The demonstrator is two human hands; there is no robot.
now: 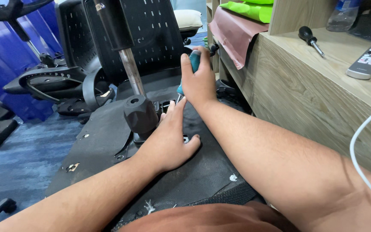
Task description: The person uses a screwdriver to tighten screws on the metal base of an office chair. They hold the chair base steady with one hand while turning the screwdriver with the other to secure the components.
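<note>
An office chair lies overturned with the black underside of its seat (pixel 104 129) facing up. My right hand (pixel 199 79) grips a teal-handled screwdriver (pixel 193 60), held upright with its tip down at the chair's black mechanism plate (pixel 168 105). My left hand (pixel 168 139) rests flat on the seat underside, fingers spread, its fingertips touching the lower end of the screwdriver shaft. Beside my left hand stands the black lever housing (pixel 141 114) with the metal gas cylinder (pixel 130 66) rising from it.
A wooden desk (pixel 305 86) runs along the right, with a black screwdriver (pixel 311 39), a grey remote (pixel 369 62) and a plastic bottle (pixel 342 15) on top. A white cable (pixel 361 137) hangs near my right arm. Chair armrests (pixel 48 81) and blue carpet (pixel 18 159) lie left.
</note>
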